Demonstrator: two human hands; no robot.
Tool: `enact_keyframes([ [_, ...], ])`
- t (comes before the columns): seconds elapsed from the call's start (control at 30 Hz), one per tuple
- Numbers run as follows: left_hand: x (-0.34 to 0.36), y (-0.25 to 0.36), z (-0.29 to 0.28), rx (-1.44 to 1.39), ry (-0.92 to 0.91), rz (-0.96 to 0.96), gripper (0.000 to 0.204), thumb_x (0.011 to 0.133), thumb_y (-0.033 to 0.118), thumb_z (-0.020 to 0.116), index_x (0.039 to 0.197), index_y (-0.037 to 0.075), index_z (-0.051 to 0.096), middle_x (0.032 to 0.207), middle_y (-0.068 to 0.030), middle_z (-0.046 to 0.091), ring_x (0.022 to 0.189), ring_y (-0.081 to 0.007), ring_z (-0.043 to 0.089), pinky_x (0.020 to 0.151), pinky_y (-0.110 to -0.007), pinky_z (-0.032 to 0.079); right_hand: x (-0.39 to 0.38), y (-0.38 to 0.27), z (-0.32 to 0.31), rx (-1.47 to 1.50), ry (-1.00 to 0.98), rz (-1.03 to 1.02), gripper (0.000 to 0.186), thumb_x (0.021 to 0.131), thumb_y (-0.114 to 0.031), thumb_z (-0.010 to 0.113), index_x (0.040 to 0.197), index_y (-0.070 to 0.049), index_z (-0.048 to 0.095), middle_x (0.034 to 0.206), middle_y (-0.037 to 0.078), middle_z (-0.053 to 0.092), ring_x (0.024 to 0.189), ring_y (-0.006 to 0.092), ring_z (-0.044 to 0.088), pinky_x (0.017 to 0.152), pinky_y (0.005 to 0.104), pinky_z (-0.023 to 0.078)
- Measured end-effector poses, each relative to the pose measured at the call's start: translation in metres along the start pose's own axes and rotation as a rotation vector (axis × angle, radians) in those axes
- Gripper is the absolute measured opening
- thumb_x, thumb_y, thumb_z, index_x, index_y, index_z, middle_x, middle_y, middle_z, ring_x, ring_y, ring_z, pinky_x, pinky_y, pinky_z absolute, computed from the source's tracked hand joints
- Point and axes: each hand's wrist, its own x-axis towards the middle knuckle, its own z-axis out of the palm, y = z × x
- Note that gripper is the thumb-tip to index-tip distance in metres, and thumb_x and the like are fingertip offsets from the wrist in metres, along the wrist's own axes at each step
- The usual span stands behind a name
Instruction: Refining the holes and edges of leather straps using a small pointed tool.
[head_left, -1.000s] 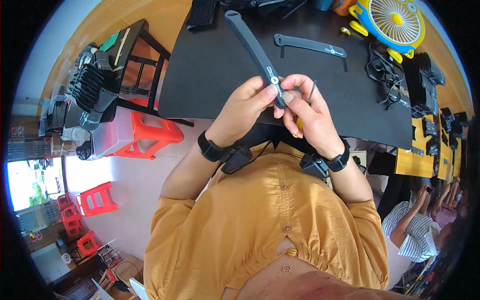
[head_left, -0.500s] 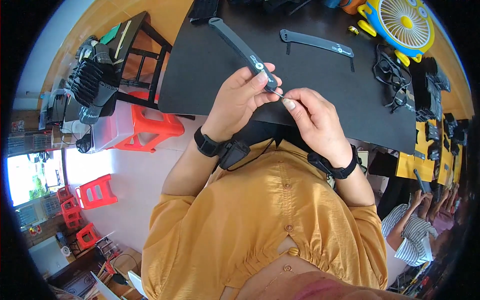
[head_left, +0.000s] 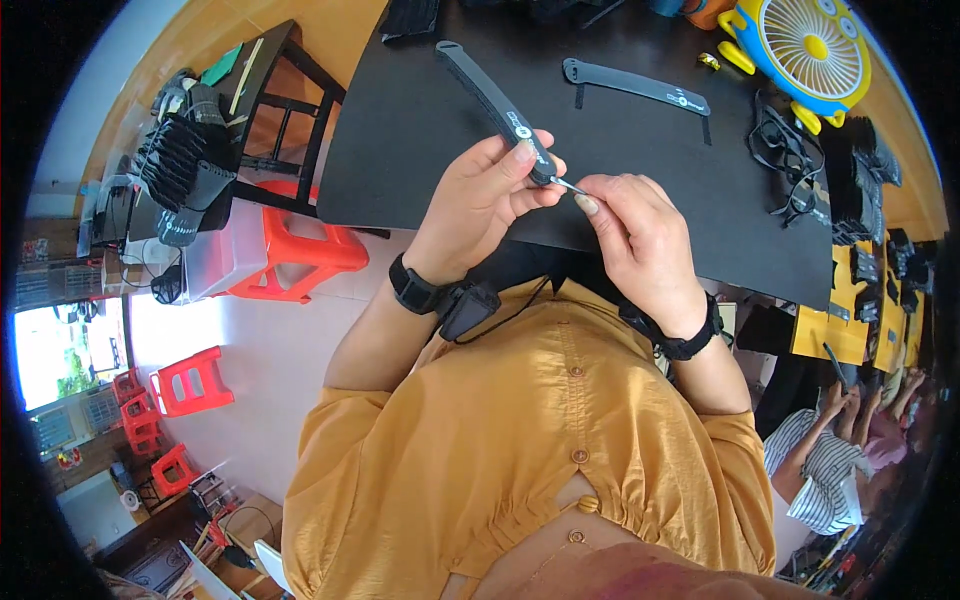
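My left hand (head_left: 468, 200) grips a long dark grey strap (head_left: 483, 92) near its close end, thumb pressed on the side with pale printing. The strap slants up and away to the left over the black table. Between the thumb and fingers of my right hand (head_left: 645, 230) is a thin metal tool (head_left: 568, 184), its tip meeting the strap's near end. Whether the tip goes inside the strap cannot be made out. A similar grey strap (head_left: 635, 87) lies on the table beyond my hands.
The black table (head_left: 400, 150) holds a yellow-and-blue fan (head_left: 815, 48) at far right, tangled black cords (head_left: 790, 150) and stacked dark straps (head_left: 855, 200). A red stool (head_left: 300, 255) stands left of the table. Other people work at a yellow table (head_left: 825, 335) on the right.
The strap's far end has shifted slightly right and down. My right hand has drawn back a little, and more of the metal tool shows between my hands.
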Motion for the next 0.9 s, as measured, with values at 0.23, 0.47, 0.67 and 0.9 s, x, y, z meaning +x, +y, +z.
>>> enact_keyframes([
  [0.23, -0.002, 0.001, 0.001, -0.003, -0.004, -0.016, 0.034, 0.102, 0.021, 0.052, 0.125, -0.004, 0.052, 0.105, -0.0127, 0.065, 0.09, -0.0174, 0.066, 0.081, -0.027, 0.057, -0.003, 0.002, 0.003, 0.067, -0.007, 0.035, 0.011, 0.086, -0.005, 0.064, 0.098, -0.007, 0.065, 0.088, 0.011, 0.067, 0.083, 0.0319, 0.064, 0.073, 0.0395, 0.052],
  [0.47, -0.003, -0.011, 0.0, 0.031, 0.017, 0.055, 0.029, 0.102, 0.02, 0.053, 0.121, -0.002, 0.053, 0.105, -0.0136, 0.065, 0.09, -0.019, 0.066, 0.082, -0.029, 0.056, -0.005, 0.0, 0.007, 0.039, 0.018, 0.03, 0.017, 0.085, -0.001, 0.062, 0.1, -0.006, 0.065, 0.089, 0.014, 0.067, 0.083, 0.0334, 0.065, 0.073, 0.0401, 0.053],
  [0.67, -0.006, -0.023, 0.006, -0.025, 0.01, 0.022, 0.028, 0.103, 0.021, 0.05, 0.119, -0.001, 0.053, 0.101, -0.0129, 0.065, 0.088, -0.0195, 0.066, 0.082, -0.03, 0.055, 0.004, -0.003, 0.006, 0.003, 0.053, 0.043, 0.013, 0.085, -0.001, 0.06, 0.097, -0.006, 0.065, 0.086, 0.013, 0.067, 0.081, 0.0334, 0.065, 0.072, 0.0402, 0.053],
  [0.9, -0.004, -0.006, 0.006, -0.002, -0.005, 0.031, 0.031, 0.104, 0.024, 0.05, 0.121, -0.002, 0.053, 0.101, -0.0123, 0.065, 0.088, -0.019, 0.065, 0.081, -0.03, 0.055, -0.001, -0.003, 0.001, 0.177, 0.034, 0.122, 0.009, 0.089, -0.005, 0.06, 0.096, -0.006, 0.065, 0.082, 0.012, 0.065, 0.077, 0.0311, 0.065, 0.069, 0.0387, 0.052],
])
